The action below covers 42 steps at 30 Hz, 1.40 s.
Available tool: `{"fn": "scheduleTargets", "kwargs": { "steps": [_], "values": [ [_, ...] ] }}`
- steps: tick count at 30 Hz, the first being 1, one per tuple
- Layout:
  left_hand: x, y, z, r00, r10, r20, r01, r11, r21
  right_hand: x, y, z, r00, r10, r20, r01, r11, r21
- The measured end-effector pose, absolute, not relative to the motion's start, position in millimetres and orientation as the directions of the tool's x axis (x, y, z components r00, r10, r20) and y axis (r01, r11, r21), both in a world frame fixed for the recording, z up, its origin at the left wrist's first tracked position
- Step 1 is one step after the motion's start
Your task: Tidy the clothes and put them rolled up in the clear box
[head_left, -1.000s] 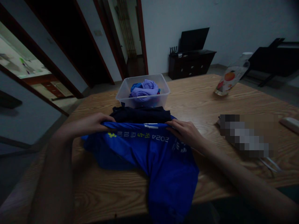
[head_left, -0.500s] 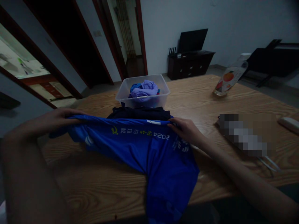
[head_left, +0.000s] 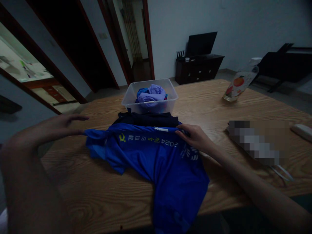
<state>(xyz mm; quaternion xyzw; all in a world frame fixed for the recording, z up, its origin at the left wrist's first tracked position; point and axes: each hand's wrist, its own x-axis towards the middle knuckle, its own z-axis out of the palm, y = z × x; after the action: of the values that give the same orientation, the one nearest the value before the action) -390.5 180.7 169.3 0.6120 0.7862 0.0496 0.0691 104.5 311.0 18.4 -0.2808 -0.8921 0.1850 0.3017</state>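
A blue T-shirt (head_left: 146,149) with white and yellow-green print lies spread and wrinkled on the wooden table, its lower right part hanging over the near edge. At its left end is my left hand (head_left: 58,125), open, thumb and fingers apart; the thumb tip is right by the cloth, and I cannot tell whether it touches. My right hand (head_left: 195,136) is closed on the shirt's upper edge at the right, pinching it between thumb and fingers. Behind the shirt lies a dark folded garment (head_left: 148,119), partly covered by it.
A clear plastic bin (head_left: 126,100) holding purple and blue clothes stands beyond the dark garment. To the right on the wooden table (head_left: 195,104) are a bottle (head_left: 240,83) with a fruit label, a blurred-out item with a white strap (head_left: 282,172), and a white object (head_left: 302,131) at the edge.
My left hand has let go of the shirt's left end, and its fingers have spread. That end has dropped and drawn in to the right. My right hand keeps its hold.
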Motion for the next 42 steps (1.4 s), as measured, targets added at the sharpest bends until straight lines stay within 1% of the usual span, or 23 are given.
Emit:
{"fn": "scheduleTargets", "kwargs": {
  "steps": [1, 2, 3, 5, 7, 10, 13, 16, 22, 26, 33, 35, 37, 42],
  "values": [
    [-369.2, 181.9, 173.5, -0.153, 0.987, -0.053, 0.964, 0.161, 0.209, 104.5, 310.3, 18.0, -0.662, 0.610, 0.435, 0.388, 0.776, -0.498],
    [-344.2, 184.1, 176.2, -0.050, 0.998, -0.026, 0.963, 0.055, 0.265, 104.6, 309.6, 17.7, -0.666, 0.605, 0.437, 0.384, 0.780, -0.495],
    [-317.1, 187.5, 176.6, 0.074, 0.997, 0.020, 0.940, -0.077, 0.332, 104.8, 308.9, 17.6, -0.670, 0.598, 0.439, 0.377, 0.784, -0.493],
    [-263.1, 197.8, 167.8, 0.244, 0.961, 0.134, 0.861, -0.278, 0.427, 105.2, 307.5, 18.2, -0.673, 0.585, 0.453, 0.358, 0.794, -0.492],
    [-220.3, 211.1, 146.8, 0.368, 0.914, 0.170, 0.814, -0.406, 0.415, 105.6, 306.5, 19.9, -0.671, 0.569, 0.475, 0.343, 0.806, -0.483],
    [-191.0, 230.3, 107.8, 0.474, 0.853, 0.218, 0.802, -0.520, 0.294, 106.5, 306.2, 23.6, -0.672, 0.547, 0.499, 0.336, 0.826, -0.453],
    [-193.7, 242.2, 83.3, 0.514, 0.832, 0.208, 0.800, -0.552, 0.234, 108.0, 307.4, 26.6, -0.667, 0.536, 0.518, 0.335, 0.836, -0.434],
    [-202.7, 245.9, 77.5, 0.511, 0.842, 0.174, 0.808, -0.539, 0.239, 109.0, 308.6, 26.6, -0.665, 0.527, 0.529, 0.342, 0.845, -0.412],
    [-199.9, 241.8, 80.5, 0.458, 0.877, 0.147, 0.854, -0.480, 0.203, 105.3, 305.5, 18.5, -0.719, 0.553, 0.422, 0.407, 0.826, -0.390],
    [-197.9, 239.4, 83.5, 0.435, 0.895, 0.104, 0.879, -0.447, 0.167, 103.9, 304.3, 11.0, -0.749, 0.518, 0.413, 0.428, 0.854, -0.294],
    [-194.9, 229.7, 94.2, 0.389, 0.919, 0.071, 0.905, -0.395, 0.158, 107.6, 305.1, 7.4, -0.733, 0.432, 0.526, 0.439, 0.890, -0.118],
    [-191.7, 225.8, 96.9, 0.399, 0.915, 0.063, 0.901, -0.404, 0.158, 108.2, 304.5, 7.8, -0.729, 0.418, 0.542, 0.425, 0.897, -0.121],
    [-188.5, 223.2, 97.9, 0.412, 0.909, 0.064, 0.893, -0.417, 0.169, 108.6, 303.9, 7.6, -0.719, 0.426, 0.549, 0.421, 0.896, -0.143],
    [-185.8, 226.0, 92.4, 0.471, 0.877, 0.094, 0.841, -0.479, 0.251, 109.7, 302.9, 6.0, -0.702, 0.448, 0.554, 0.437, 0.885, -0.161]
  ]
}}
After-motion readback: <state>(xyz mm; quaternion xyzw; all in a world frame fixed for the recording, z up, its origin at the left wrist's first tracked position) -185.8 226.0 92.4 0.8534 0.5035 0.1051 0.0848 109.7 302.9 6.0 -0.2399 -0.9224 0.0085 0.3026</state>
